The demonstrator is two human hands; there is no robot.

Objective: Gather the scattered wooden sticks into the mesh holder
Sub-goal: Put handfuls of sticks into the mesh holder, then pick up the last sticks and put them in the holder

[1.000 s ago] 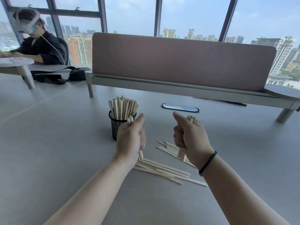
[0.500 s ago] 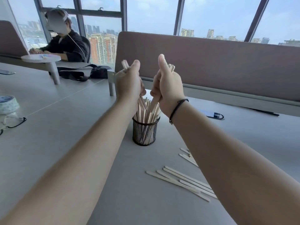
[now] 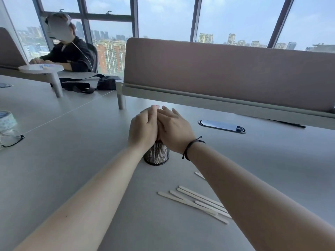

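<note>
Both grips, left hand and right hand, flat and empty, hide the mesh holder's top.

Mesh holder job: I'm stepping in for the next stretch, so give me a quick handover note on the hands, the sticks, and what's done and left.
Left hand and right hand: side by side, fingers extended, cupped over the top of the mesh holder; whether they grip sticks is hidden.
Holder: upright on the desk, sticks visible through the mesh.
Done: part of the sticks are in the holder.
Left: a cluster of loose sticks near the right forearm, and one more partly hidden by it.
</note>
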